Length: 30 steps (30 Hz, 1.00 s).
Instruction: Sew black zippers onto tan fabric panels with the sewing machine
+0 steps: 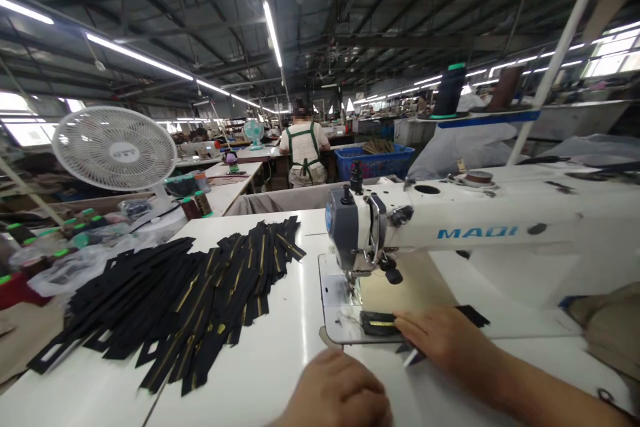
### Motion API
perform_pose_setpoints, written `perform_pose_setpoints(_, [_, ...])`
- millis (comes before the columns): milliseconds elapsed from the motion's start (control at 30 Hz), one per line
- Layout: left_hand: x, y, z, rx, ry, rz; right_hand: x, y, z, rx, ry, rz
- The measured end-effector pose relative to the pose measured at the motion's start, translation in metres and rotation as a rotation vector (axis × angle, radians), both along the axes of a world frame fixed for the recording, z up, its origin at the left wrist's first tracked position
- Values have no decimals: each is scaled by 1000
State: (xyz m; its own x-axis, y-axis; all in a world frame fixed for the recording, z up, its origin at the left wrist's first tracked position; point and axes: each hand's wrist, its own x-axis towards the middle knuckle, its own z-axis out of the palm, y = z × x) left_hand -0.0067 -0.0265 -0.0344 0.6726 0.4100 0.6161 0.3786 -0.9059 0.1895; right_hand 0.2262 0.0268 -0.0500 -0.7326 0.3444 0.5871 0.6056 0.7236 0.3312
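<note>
Your right hand [447, 340] had a black, gold-toothed zipper [379, 323] pinned down by the MAQI sewing machine [475, 233]'s needle end; your left hand [343, 390] was apart, curled, couldn't really tell if empty.

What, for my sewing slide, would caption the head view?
Right hand on zipper at sewing machine, more zippers piled on the table.
</note>
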Motion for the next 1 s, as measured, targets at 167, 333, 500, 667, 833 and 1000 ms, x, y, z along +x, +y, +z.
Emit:
perform_pose_setpoints(167, [-11, 34, 16, -82, -39, 201, -18, 9, 13, -162, -49, -27])
perform_pose_setpoints(333, [20, 68, 25, -281, 243, 213, -17, 3, 13, -259, 2, -63])
perform_pose_setpoints(500, [41, 87, 35, -371, 373, 185, -15, -4, 7, -288, 3, -58])
perform_pose_setpoints(667, [27, 82, 29, -384, 318, 90, -14, -12, 10, -258, 5, -83])
perform_pose_setpoints(833, [-3, 50, 21, -179, 72, 196, -16, -20, 7, -255, 47, -102])
perform_pose_setpoints(1000, [-10, 39, 16, -54, 204, 304, -24, -14, 4, -254, 79, -167])
